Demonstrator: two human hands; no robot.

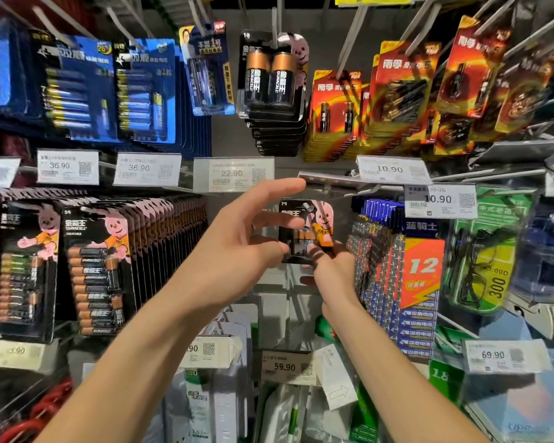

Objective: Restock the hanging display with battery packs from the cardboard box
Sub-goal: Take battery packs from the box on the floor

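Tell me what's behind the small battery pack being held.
Around the small battery pack, held by the left hand and right hand, only grey back panel shows. Anything directly behind the pack is covered.

view: head, single wide-angle | from: person's eye level | faces: forward at the hanging display (224,139), tipped slightly down | range: close; forearms (141,362) run from the bottom edge to mid-frame
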